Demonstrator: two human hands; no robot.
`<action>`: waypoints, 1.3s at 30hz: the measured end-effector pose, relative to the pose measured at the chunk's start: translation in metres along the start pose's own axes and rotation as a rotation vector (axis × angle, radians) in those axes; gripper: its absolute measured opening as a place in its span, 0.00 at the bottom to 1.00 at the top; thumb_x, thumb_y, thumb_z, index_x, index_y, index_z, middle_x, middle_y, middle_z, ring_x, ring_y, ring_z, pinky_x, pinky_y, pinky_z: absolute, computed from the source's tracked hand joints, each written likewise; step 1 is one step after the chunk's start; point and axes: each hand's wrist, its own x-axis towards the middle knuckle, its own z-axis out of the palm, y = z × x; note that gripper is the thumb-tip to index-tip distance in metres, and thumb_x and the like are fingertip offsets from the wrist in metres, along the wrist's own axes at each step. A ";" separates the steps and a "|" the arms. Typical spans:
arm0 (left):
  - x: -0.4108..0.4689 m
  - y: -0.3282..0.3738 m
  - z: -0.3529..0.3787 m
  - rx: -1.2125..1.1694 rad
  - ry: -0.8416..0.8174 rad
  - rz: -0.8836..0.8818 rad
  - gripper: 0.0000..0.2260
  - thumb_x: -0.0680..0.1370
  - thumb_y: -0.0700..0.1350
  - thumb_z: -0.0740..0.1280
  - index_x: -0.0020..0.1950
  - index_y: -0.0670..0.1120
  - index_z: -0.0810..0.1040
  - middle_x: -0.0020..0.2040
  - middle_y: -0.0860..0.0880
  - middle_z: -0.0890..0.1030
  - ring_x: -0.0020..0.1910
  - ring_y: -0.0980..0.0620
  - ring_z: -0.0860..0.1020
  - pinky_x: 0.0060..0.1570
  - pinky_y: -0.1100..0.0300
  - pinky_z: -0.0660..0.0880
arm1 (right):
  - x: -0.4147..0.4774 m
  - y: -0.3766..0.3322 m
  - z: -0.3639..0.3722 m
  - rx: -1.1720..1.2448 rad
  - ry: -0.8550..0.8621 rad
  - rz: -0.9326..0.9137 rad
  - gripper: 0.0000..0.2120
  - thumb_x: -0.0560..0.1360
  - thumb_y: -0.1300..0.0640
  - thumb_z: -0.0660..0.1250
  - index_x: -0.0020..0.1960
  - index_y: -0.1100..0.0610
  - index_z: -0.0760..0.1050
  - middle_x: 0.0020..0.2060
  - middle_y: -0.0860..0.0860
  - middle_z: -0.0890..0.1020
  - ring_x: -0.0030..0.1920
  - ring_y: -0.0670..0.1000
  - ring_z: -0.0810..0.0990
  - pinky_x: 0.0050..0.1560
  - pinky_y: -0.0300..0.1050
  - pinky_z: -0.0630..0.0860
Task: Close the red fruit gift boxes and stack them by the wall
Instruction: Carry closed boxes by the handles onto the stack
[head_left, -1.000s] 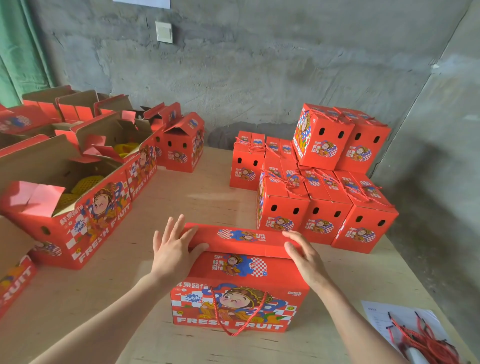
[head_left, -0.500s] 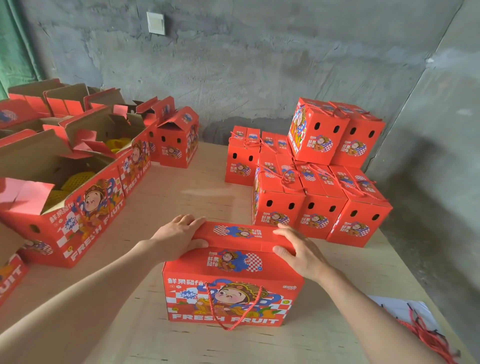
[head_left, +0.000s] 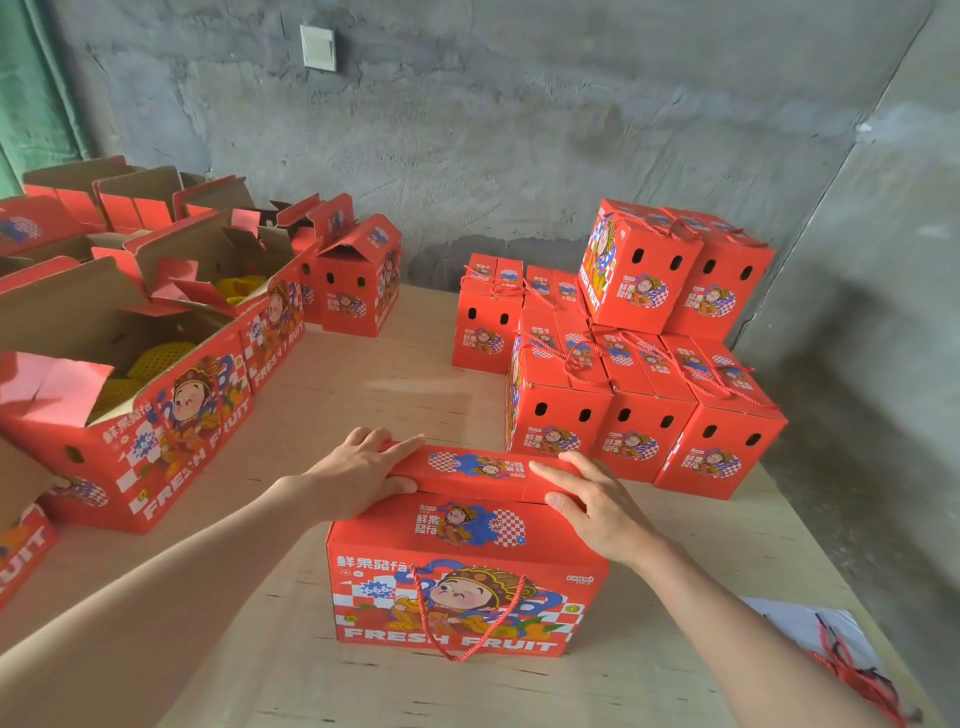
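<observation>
The left hand (head_left: 363, 467) grips the left end of the folded top ridge of a red cardboard fruit gift box (head_left: 467, 577), with the fingers over it and the thumb on the near side. The right hand (head_left: 597, 506) holds the right end in the same way. The box stands on the pale wooden bench (head_left: 337, 395). Closed red boxes (head_left: 644, 410) are stacked at the right by the grey concrete wall (head_left: 519, 130). Open red boxes (head_left: 135, 426) stand at the left.

Plywood table (head_left: 374, 374) bears closed red boxes (head_left: 561, 410), open boxes (head_left: 156, 431), a paper sheet (head_left: 789, 623).
</observation>
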 end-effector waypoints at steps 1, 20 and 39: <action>0.000 0.000 0.000 -0.005 -0.008 -0.006 0.29 0.79 0.63 0.52 0.78 0.58 0.46 0.73 0.47 0.59 0.72 0.45 0.56 0.71 0.48 0.60 | 0.000 0.000 0.000 0.003 0.004 -0.001 0.20 0.81 0.47 0.57 0.72 0.37 0.63 0.74 0.49 0.61 0.74 0.49 0.56 0.72 0.46 0.55; 0.003 -0.010 -0.005 -0.081 -0.130 0.007 0.29 0.78 0.64 0.52 0.77 0.61 0.47 0.74 0.52 0.57 0.72 0.47 0.56 0.70 0.49 0.61 | 0.000 -0.002 -0.004 -0.038 -0.050 0.031 0.20 0.81 0.44 0.56 0.71 0.33 0.60 0.75 0.47 0.57 0.75 0.49 0.55 0.71 0.48 0.58; -0.012 0.073 0.032 0.069 0.057 0.068 0.25 0.83 0.56 0.41 0.78 0.50 0.38 0.77 0.49 0.36 0.76 0.48 0.35 0.73 0.51 0.37 | -0.005 -0.019 0.001 -0.241 -0.235 -0.049 0.25 0.81 0.39 0.46 0.73 0.34 0.38 0.75 0.43 0.33 0.73 0.50 0.28 0.71 0.46 0.31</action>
